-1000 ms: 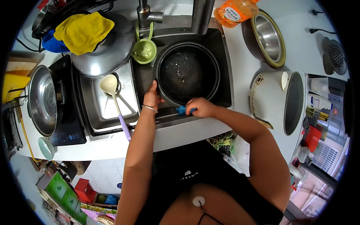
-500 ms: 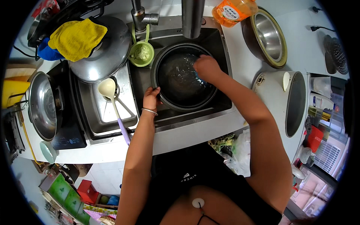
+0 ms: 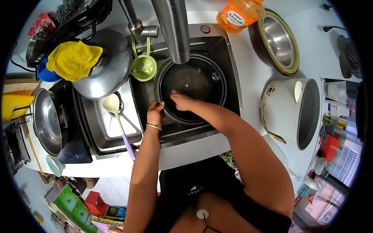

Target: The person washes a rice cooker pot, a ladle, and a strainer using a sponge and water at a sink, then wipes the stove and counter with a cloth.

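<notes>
A black round pot [image 3: 202, 77] sits in the steel sink [image 3: 233, 93] under the wide faucet spout [image 3: 171, 31]. My left hand [image 3: 155, 113] grips the pot's near-left rim; a thin bracelet is on that wrist. My right hand [image 3: 181, 101] reaches inside the pot, palm down against its near inner wall, fingers curled. The blue scrubber seen in it earlier is hidden under the palm now.
A green strainer cup [image 3: 143, 68] hangs left of the pot. A steel lid [image 3: 112, 73] carries a yellow cloth [image 3: 73, 60]. A pale ladle [image 3: 112, 105] lies on the drainer. At right are an orange bottle [image 3: 237, 13], a steel bowl [image 3: 280, 42] and a white rice cooker [image 3: 289, 112].
My right hand went from the pot's near rim to its far right side, then swept back to the near-left inner wall. My left hand stayed on the rim.
</notes>
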